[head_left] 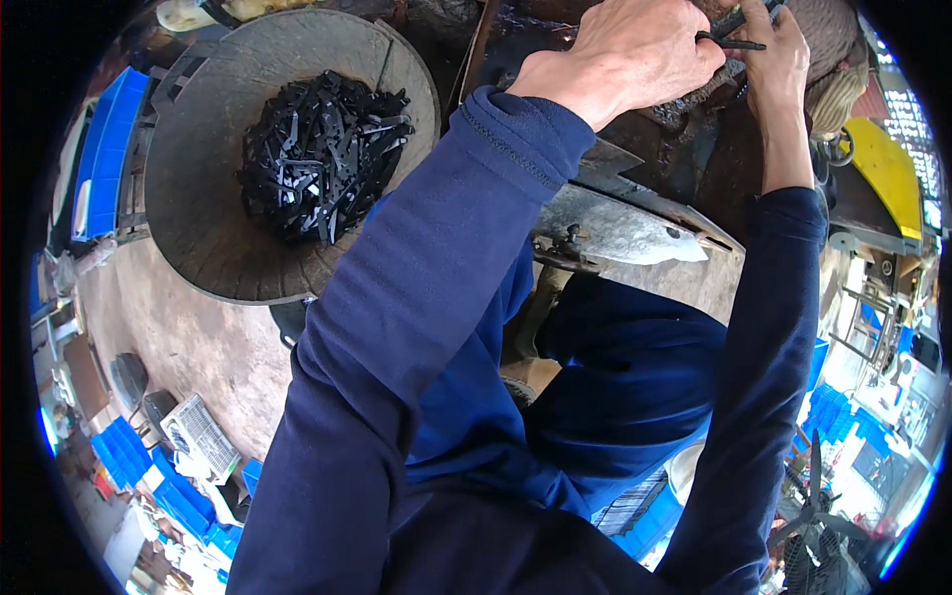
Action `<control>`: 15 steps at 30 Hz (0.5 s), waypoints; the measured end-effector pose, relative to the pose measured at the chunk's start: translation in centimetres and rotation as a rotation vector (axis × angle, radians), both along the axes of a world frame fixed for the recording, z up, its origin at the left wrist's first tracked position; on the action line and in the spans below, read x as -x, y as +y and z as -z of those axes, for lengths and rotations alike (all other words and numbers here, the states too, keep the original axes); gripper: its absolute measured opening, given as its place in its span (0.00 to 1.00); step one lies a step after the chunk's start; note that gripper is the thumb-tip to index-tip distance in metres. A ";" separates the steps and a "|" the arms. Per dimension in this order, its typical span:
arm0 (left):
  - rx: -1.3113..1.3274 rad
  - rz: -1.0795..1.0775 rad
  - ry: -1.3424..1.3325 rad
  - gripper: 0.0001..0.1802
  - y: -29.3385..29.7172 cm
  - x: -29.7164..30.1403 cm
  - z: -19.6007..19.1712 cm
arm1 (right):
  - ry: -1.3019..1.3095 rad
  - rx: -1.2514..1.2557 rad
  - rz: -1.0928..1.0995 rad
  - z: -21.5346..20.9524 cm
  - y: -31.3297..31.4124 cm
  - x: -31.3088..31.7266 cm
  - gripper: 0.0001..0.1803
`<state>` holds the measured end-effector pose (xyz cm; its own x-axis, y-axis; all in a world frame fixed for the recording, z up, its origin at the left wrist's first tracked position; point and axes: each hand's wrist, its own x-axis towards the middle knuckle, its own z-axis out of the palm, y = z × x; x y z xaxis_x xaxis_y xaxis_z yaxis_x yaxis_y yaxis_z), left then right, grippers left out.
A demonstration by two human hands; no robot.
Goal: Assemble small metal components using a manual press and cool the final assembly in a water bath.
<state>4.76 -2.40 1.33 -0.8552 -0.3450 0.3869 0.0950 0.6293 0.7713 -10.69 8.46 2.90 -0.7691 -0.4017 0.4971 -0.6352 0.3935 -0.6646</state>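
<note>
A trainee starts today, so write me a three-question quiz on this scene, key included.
1. True or false: the person's long fabric sleeves are bright yellow.
2. Choose: the wide, round, grey-brown basin holds A) white cups, B) a heap of narrow, glossy black strips, C) red balls.
3. Short answer: a thin black piece shows between the bare left hand and the bare right hand. Which hand is nearer the basin?

Key: 1. False, they are navy blue. 2. B. 3. The left hand.
</note>
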 end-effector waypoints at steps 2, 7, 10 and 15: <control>0.008 -0.002 0.007 0.15 0.0 0.0 0.0 | 0.024 -0.010 0.001 0.1 0.1 0.1 0.19; 0.010 0.004 0.004 0.15 -0.3 -0.2 0.2 | 0.095 -0.023 -0.020 0.8 -0.1 0.1 0.19; -0.003 0.011 0.010 0.15 -0.1 0.0 0.1 | 0.099 -0.030 -0.020 0.6 0.2 0.1 0.20; 0.017 0.008 0.005 0.15 -0.2 0.0 0.2 | 0.018 -0.028 -0.025 0.1 -0.1 -1.1 0.20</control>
